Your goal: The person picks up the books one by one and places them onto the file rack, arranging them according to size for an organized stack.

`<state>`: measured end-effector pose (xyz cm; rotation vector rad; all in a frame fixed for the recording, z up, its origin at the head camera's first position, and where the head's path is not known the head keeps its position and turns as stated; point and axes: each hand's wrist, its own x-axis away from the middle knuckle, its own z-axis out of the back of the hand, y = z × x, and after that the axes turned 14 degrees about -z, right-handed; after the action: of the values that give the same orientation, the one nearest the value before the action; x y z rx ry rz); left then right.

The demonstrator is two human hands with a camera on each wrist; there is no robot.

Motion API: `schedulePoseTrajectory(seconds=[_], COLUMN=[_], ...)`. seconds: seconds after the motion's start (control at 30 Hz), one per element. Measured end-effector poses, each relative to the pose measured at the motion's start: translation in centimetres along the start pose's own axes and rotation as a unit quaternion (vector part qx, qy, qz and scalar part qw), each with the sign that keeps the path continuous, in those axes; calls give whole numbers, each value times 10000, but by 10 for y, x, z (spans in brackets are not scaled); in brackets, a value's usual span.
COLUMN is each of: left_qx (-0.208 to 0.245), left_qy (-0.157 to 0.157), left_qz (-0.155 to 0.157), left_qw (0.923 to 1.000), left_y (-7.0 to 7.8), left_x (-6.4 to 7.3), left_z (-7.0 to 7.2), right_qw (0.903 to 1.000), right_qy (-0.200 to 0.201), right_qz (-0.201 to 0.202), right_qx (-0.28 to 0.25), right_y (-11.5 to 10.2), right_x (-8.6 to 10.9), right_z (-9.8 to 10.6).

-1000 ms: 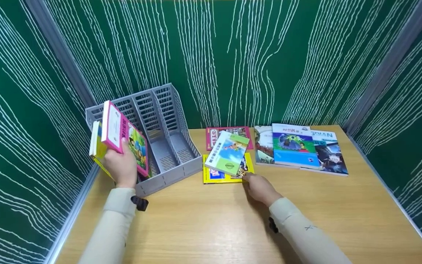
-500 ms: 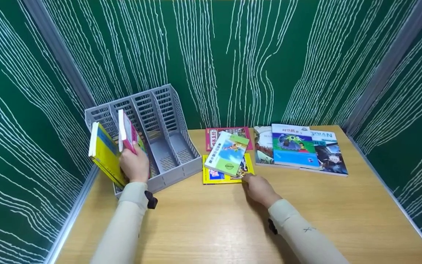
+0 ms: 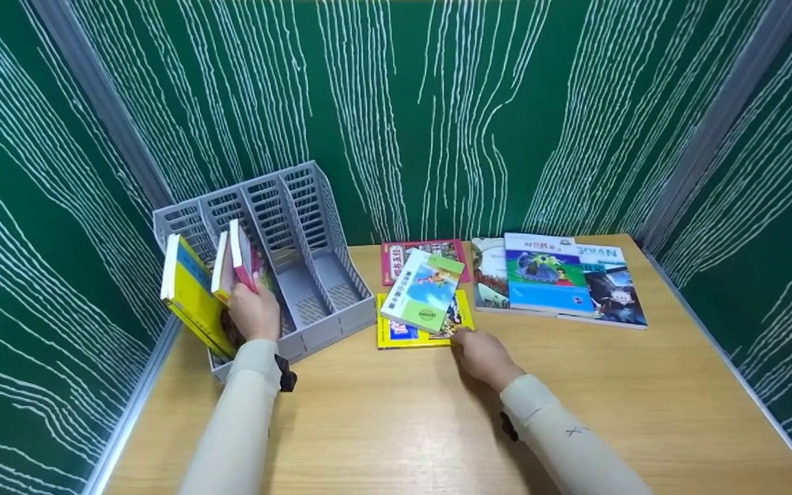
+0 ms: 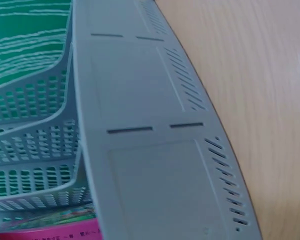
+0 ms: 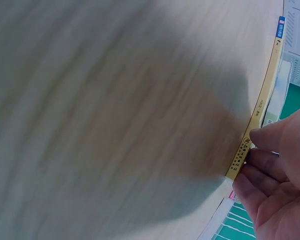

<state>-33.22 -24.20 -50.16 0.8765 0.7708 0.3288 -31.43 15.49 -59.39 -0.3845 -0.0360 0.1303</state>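
My left hand [image 3: 255,313] grips a pink-covered book [image 3: 243,265], which stands upright in the grey file rack [image 3: 327,333]. Right beside it, on its left, is a book with a yellow edge [image 3: 221,271]. A thicker yellow book [image 3: 193,295] leans in the leftmost slot. In the left wrist view the pink book [image 4: 55,232] shows low behind the rack's front; the hand itself is out of that view. My right hand [image 3: 485,354] pinches the near right corner of a yellow book [image 3: 386,337] lying on the table; its spine [image 5: 260,107] faces the right wrist camera, fingers [image 5: 262,137] at one end.
A green and white book [image 3: 427,289] lies across the yellow one and a red book [image 3: 396,265]. Farther right, several books overlap, a blue one [image 3: 547,278] on top. Two right-hand slots [image 3: 317,275] of the rack hold no books. Green walls [image 3: 437,124] enclose the table.
My left hand has shifted right and lowered the pink book into the rack; a yellow-edged book now shows beside it. My right hand has stayed at the yellow book's corner.
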Motion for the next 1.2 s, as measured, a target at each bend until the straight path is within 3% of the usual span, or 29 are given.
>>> schedulePoseTrajectory(seconds=[0.27, 0.43, 0.77, 0.93, 1.07, 1.2], left_qx=[44, 39, -434, -828, -864, -951], left_qy=[-81, -181, -1038, -1522, -2000, -2235], left_qz=[-115, -180, -89, -303, -331, -382], left_qw=[9999, 9997, 9936, 9844, 9754, 9693], left_y=[-15, -14, -9, -8, -4, 0], left_x=[-3, -4, 5, 9, 11, 15], left_z=[-10, -10, 6, 18, 25, 33], right_qw=[9996, 9994, 9992, 9990, 9989, 9986], right_qy=[-227, -265, 28, -6, -84, -220], right_qz=[-89, -113, 208, 329, 344, 255], right_qx=[152, 199, 352, 289, 312, 396], right_y=[-1, -2, 7, 12, 15, 19], right_x=[2, 4, 15, 19, 22, 22], right_z=[-2, -2, 4, 8, 13, 16])
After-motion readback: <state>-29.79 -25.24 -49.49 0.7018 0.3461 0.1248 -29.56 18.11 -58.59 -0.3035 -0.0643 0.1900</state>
